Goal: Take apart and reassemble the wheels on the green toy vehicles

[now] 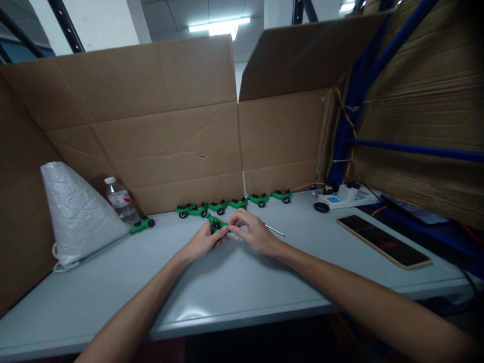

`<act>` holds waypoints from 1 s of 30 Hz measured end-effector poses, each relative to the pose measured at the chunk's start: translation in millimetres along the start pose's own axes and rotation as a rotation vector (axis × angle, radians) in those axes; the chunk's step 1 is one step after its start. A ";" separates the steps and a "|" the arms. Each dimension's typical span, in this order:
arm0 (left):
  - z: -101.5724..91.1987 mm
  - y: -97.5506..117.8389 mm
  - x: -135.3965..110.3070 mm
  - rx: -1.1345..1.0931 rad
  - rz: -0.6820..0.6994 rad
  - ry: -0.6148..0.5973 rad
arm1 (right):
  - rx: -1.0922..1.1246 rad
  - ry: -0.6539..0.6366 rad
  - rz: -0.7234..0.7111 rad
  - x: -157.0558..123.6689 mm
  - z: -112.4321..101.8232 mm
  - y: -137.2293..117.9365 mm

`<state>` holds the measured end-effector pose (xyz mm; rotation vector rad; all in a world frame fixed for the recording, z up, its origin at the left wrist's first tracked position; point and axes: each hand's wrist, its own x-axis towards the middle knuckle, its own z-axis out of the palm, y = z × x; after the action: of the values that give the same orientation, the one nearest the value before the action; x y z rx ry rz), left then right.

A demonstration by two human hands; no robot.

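Near the middle of the table, my left hand is closed around a small green toy vehicle with black parts. The fingers of my right hand are pinched together at the toy's right end, beside the left thumb. What sits between those right fingertips is too small to make out. Beyond the right hand a thin metal rod, like a screwdriver shaft, shows; its other end is hidden behind the hand. Several similar green toy vehicles with black wheels stand in a row behind my hands.
Another green toy vehicle lies at the left, by a water bottle and a white padded bag. At the right are a phone and a power strip with cables. Cardboard walls enclose the table.
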<state>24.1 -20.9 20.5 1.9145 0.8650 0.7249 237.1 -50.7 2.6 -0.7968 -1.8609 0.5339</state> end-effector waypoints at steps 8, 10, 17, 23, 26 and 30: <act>-3.6 2.3 0.1 -0.063 0.029 0.002 | 0.078 -0.048 0.135 1.1 1.7 13.1; -3.9 5.0 -1.2 -0.053 0.029 -0.003 | 0.098 -0.067 0.136 1.4 0.4 9.9; -3.9 3.6 -3.3 -0.023 0.009 -0.024 | 0.082 -0.010 0.154 2.8 1.1 5.2; -4.4 5.3 -3.1 -0.055 0.009 -0.025 | 0.174 -0.089 0.175 1.3 1.8 14.9; -4.8 7.1 -4.2 -0.024 -0.002 -0.006 | 0.169 -0.039 0.151 1.6 -0.2 10.8; -4.5 5.9 -5.2 -0.024 -0.009 0.022 | 0.183 -0.047 0.148 2.3 -0.3 7.6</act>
<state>19.3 -25.0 27.0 1.8833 0.8743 0.7490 238.9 -43.8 -0.9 -0.8083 -1.7741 0.8107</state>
